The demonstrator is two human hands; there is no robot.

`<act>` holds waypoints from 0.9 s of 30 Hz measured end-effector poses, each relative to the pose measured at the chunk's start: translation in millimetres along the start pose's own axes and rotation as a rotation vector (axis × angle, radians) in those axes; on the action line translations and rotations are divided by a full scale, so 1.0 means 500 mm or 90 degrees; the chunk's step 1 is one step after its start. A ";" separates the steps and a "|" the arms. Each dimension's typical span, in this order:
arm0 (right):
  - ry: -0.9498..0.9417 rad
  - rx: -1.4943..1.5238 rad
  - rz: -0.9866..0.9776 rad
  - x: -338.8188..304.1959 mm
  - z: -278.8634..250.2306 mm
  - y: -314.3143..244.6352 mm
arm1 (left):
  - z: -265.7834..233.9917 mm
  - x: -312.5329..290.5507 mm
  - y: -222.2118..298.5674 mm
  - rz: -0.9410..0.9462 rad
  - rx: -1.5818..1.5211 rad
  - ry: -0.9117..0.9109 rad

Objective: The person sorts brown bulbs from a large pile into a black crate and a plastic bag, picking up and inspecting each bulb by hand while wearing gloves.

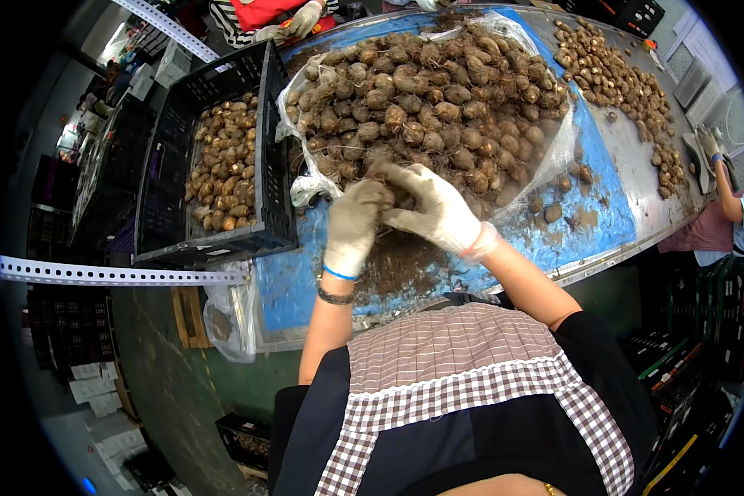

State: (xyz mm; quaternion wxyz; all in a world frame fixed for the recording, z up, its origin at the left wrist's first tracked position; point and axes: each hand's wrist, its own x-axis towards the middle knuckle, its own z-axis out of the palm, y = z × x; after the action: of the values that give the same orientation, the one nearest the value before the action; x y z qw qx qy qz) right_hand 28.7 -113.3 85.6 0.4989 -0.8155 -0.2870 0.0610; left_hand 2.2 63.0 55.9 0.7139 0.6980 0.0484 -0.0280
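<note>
My two hands, in soiled white gloves, meet at the near edge of a big heap of small hairy brown taros [421, 99]. My left hand [355, 219] is closed, its fingers curled; what lies in them is hidden. My right hand [438, 208] reaches over to it, thumb and forefinger apart, with brown roots showing in the gap. Its fingertips are blurred against the left hand. The heap rests on a clear plastic sheet [545, 169] over a blue covering [607, 198]. Loose soil [397, 269] lies just below my hands.
A black crate [277, 169] with cleaner taros [227, 157] stands on the left. More taros [616, 74] are spread on the metal table [649, 202] at right. Across the table are a co-worker's gloved hands [306, 18]; another person's arm [726, 186] is at far right. A perforated white bar [124, 273] juts in at left.
</note>
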 end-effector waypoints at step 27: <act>0.214 0.096 0.156 -0.013 -0.007 0.080 | 0.071 -0.043 0.053 0.032 -0.310 -0.127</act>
State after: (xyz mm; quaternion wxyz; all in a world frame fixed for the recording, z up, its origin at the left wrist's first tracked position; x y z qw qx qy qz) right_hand 40.9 -132.6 52.3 0.5882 -0.8033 -0.0933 0.0056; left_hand -15.2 27.7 85.2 0.8626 0.5003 -0.0343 -0.0664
